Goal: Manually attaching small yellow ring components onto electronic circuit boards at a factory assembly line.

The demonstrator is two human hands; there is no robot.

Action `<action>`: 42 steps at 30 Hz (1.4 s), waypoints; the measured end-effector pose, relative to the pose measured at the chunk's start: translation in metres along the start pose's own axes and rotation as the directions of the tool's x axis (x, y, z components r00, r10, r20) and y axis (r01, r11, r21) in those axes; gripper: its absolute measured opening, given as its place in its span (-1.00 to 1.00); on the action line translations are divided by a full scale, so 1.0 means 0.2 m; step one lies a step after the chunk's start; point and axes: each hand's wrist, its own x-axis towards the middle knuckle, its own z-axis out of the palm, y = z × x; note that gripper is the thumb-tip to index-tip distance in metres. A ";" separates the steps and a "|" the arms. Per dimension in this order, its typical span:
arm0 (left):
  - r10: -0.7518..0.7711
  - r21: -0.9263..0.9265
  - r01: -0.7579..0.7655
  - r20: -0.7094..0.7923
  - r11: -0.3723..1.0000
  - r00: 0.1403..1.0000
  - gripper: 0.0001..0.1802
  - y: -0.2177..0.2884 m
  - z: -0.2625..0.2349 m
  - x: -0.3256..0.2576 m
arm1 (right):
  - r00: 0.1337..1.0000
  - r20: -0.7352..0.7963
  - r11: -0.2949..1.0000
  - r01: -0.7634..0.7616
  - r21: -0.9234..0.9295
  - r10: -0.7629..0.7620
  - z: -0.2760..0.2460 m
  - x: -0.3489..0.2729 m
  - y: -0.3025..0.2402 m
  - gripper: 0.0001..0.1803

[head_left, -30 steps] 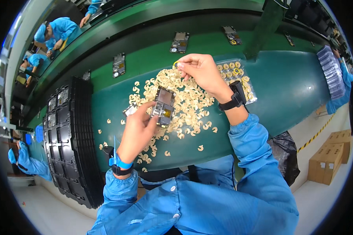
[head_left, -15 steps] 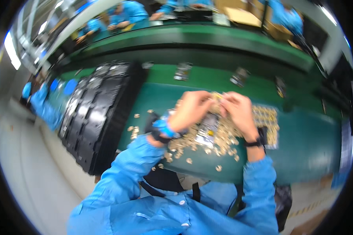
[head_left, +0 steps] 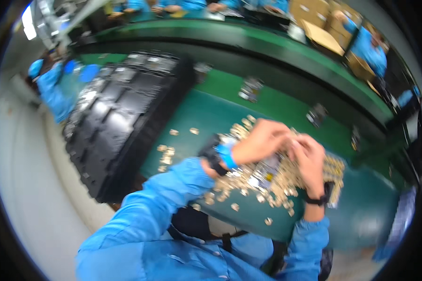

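Note:
Above a heap of small gold-coloured pieces (head_left: 286, 185), my two hands meet with their fingertips pinched together. My left hand (head_left: 266, 140) is closed, and its fingers touch those of my right hand (head_left: 308, 153), closed as well. Whatever sits between the fingertips is hidden and blurred. Under the hands lies a flat silvery-grey device (head_left: 268, 169) with a yellow spot, partly covered by my left hand. Rows of gold pieces fill a sheet or tray (head_left: 334, 173) beside my right wrist.
A large stack of black plastic trays (head_left: 122, 112) stands at the left of the green worktable (head_left: 206, 110). Several similar devices, such as one device (head_left: 251, 89), lie along the green strip behind. Loose gold pieces (head_left: 166, 154) lie near the stack. Co-workers in blue sit beyond.
The view has turned, so the table appears tilted and shifted. My hands stay pinched together over the heap; the yellowish bit seen between the fingertips earlier is now hidden.

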 end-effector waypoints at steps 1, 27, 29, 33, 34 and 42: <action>-0.062 -0.188 0.053 -0.042 0.981 0.997 -0.78 -0.01 -0.02 -0.02 | 0.998 0.060 0.999 0.030 -0.014 -0.029 0.02 0.03 0.00 -0.84; -0.146 -0.237 0.092 -0.226 0.967 0.963 -0.77 0.08 0.12 -0.11 | 0.907 -0.173 0.918 0.355 -0.177 -0.384 0.08 0.00 0.09 -0.93; -0.210 -0.375 0.107 -0.247 0.921 0.946 -0.77 0.09 0.11 -0.10 | 0.939 -0.214 0.963 0.264 -0.050 -0.268 0.04 0.00 0.05 -0.91; -0.186 -0.323 0.114 -0.201 0.940 0.962 -0.73 0.04 0.08 -0.09 | 0.999 0.017 0.879 0.048 -0.474 -0.045 -0.11 -0.02 -0.02 -0.80; -0.187 -0.326 0.116 -0.197 0.938 0.962 -0.73 0.03 0.08 -0.09 | 0.999 0.013 0.879 0.043 -0.475 -0.042 -0.11 -0.01 -0.01 -0.80; -0.324 -0.422 0.277 -0.042 0.863 0.945 -0.71 0.06 0.09 -0.10 | 0.933 -0.033 0.902 0.336 -0.271 -0.357 -0.05 0.01 0.00 -0.84</action>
